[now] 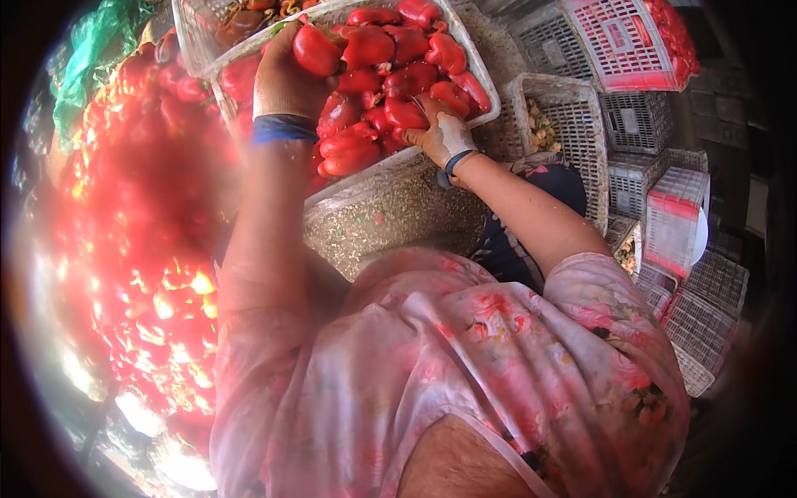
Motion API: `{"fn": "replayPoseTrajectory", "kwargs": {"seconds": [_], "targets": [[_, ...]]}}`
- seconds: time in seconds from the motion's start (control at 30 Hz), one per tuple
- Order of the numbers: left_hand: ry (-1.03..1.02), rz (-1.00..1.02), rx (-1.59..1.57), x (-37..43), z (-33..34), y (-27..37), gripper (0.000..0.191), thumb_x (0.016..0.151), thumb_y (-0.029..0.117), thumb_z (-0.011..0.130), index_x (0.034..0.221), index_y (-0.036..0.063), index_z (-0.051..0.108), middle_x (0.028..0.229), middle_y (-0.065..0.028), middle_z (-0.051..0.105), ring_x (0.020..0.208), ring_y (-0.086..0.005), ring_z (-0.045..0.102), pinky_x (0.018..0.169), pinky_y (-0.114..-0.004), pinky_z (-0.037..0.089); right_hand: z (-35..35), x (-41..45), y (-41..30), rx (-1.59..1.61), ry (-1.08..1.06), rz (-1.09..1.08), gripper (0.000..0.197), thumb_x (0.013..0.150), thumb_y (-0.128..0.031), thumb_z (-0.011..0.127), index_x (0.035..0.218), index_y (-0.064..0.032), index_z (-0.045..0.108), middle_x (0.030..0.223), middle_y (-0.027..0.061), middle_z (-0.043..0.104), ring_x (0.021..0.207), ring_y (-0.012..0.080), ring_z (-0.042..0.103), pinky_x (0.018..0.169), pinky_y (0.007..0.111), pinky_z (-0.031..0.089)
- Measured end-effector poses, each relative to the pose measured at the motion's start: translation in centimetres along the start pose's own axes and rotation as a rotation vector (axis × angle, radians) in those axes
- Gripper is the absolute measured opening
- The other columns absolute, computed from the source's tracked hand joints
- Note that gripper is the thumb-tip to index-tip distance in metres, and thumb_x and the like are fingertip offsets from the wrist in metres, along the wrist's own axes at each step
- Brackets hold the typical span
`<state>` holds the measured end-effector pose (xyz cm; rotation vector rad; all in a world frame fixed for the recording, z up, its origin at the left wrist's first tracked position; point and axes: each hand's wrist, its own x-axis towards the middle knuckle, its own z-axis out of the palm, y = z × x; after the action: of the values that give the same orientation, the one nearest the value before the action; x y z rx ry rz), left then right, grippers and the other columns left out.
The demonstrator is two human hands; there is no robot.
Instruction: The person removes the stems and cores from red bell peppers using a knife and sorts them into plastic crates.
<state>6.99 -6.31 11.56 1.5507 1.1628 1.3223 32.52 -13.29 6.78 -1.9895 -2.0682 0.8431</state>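
A white plastic crate [398, 163] before me is heaped with red bell peppers [358, 146]. My left hand [283, 78], in a pale work glove with a blue band at the wrist, grips one red pepper [315, 51] over the crate's left part. At the crate's near right side is my right hand [445, 131], its palm covered by a whitish glove and a dark band around the wrist. Its thumb and fingers are spread beside a red pepper [405, 114] lying on the heap. A thin, narrow edge shows by those fingertips, too small to identify.
A large pile of red peppers [149, 249] lies to my left, partly blurred by glare. Green netting [87, 62] hangs beyond it. On the right, a slatted crate [563, 124] holds pale scraps. Stacked crates [635, 124] stand farther right, one filled with peppers [672, 37].
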Motion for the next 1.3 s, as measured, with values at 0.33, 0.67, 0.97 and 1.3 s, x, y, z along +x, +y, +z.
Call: {"fn": "replayPoseTrajectory", "kwargs": {"seconds": [0.33,0.67,0.97,1.3], "targets": [[-0.058,-0.008,-0.023,-0.3,0.5,-0.7,0.033,0.081,-0.014,0.060,0.110,0.0021,0.061,0.105,-0.0090,0.071,0.096,-0.0188,0.070,0.080,-0.030,0.058,1.8,1.4,-2.5,-0.181,-0.197,-0.183,0.054,0.080,-0.037,0.078,0.121,-0.0072,0.058,0.126,0.0177,0.062,0.120,0.0331,0.058,0.098,0.043,0.048],[0.088,-0.468,-0.291,-1.1,4.1,3.5,0.058,0.084,0.022,0.080,0.132,0.0009,0.056,0.102,-0.0052,0.071,0.087,-0.0131,0.068,0.075,-0.026,0.056,-8.3,2.9,-3.0,1.124,-0.117,0.186,0.037,0.091,-0.034,0.075,0.119,-0.0118,0.066,0.087,0.0005,0.069,0.046,0.0076,0.048,0.041,0.026,0.039],[-0.073,-0.101,0.194,-1.8,7.1,1.3,0.092,0.057,0.022,0.092,0.138,0.0046,0.051,0.129,-0.0251,0.056,0.121,-0.0384,0.055,0.102,-0.043,0.048,-9.0,3.1,-5.6,1.001,-0.375,0.230,0.046,0.079,-0.048,0.080,0.095,-0.0054,0.072,0.061,0.0019,0.056,0.047,0.0099,0.051,0.045,0.026,0.043],[-0.279,-0.716,-0.995,-0.5,4.2,2.0,0.063,0.087,0.014,0.065,0.146,0.0037,0.043,0.124,-0.0096,0.060,0.114,-0.0190,0.059,0.091,-0.037,0.052,-9.1,4.2,-6.1,0.794,-0.276,0.181,0.030,0.079,-0.031,0.076,0.086,-0.0029,0.072,0.060,0.0034,0.059,0.048,0.0123,0.055,0.044,0.029,0.045]]}}
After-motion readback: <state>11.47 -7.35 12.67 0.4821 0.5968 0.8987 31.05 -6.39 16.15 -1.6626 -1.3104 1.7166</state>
